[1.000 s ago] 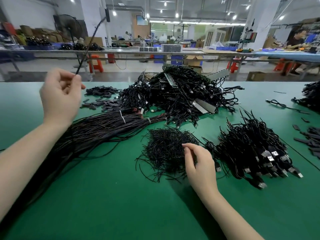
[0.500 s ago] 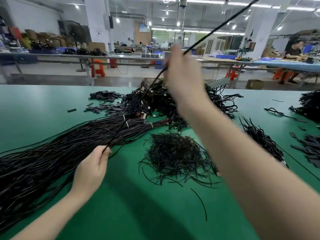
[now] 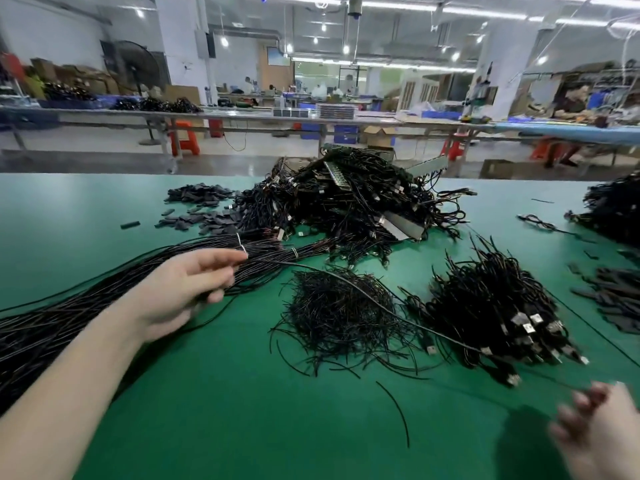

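The right hand sits low at the near right corner, its fingers curled and blurred. As far as the blur allows, they pinch the end of a single cable. From those fingertips the single cable runs taut up and to the left. It passes over the pile of plugged cables just beyond the right hand, then over the heap of short wire offcuts between the two hands, and meets the long bundle near the left hand's fingertips.

The left hand is spread loosely, fingers mostly straight, and rests on the long bundle. Whether it also nips the far end of the single cable I cannot tell. The bundle lies under that hand and trails off to its left along the green table, with white ties round it just past the fingertips.

One stray wire piece lies on the table to the left of the right hand. Beyond the left hand's fingertips are scattered flat black pieces. Farther out, past both hands, stands a big tangled heap of cables.
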### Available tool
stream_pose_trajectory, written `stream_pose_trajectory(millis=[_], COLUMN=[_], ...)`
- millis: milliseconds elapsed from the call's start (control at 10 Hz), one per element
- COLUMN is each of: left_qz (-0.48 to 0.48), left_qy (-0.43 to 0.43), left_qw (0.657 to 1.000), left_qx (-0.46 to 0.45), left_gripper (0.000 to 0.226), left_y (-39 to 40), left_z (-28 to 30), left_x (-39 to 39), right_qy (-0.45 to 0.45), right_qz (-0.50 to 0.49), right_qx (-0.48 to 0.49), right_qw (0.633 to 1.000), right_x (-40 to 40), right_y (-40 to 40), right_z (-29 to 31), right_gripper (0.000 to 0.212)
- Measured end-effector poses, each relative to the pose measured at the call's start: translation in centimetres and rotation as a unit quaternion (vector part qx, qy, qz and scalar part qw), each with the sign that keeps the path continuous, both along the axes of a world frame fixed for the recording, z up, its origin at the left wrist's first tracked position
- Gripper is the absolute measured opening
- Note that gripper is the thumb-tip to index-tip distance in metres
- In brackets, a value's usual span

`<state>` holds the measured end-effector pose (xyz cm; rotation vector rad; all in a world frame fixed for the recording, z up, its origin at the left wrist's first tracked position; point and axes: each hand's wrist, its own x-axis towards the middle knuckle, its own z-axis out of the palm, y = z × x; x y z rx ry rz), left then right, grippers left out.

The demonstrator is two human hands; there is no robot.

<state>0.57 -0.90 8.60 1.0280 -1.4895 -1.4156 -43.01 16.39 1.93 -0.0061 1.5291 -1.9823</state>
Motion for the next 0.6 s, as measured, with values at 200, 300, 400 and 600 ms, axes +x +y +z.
stream_pose_trajectory(millis=[200, 300, 400, 600], left_qz=[0.099, 0.088, 0.058, 0.098], left_qy=[0.067, 0.051, 0.074, 0.256], left_qw=[0.986, 0.980, 0.984, 0.962], left_qx=[-0.116, -0.170, -0.148, 0.018], left_gripper=[0.018, 0.019, 0.028, 0.047], left_y=[1.5, 2.7, 3.3, 2.5], left_z=[3.8, 3.5, 2.5, 1.8], left_x=[-9.8, -13.9, -15.9, -15.3], right_qy=[-0.040, 0.180, 0.557, 0.702], right_qz=[0.188, 0.271, 0.244, 0.175], right_qx=[0.011, 0.001, 0.074, -0.013], right_qw=[0.981, 0.946, 0.791, 0.690], right_x=[7.3, 11.8, 14.1, 15.8], right_y=[0.3, -2.0, -5.6, -9.9], right_z=[0.5, 4.8, 7.3, 8.9], right_gripper=[0.020, 0.063, 0.067, 0.017])
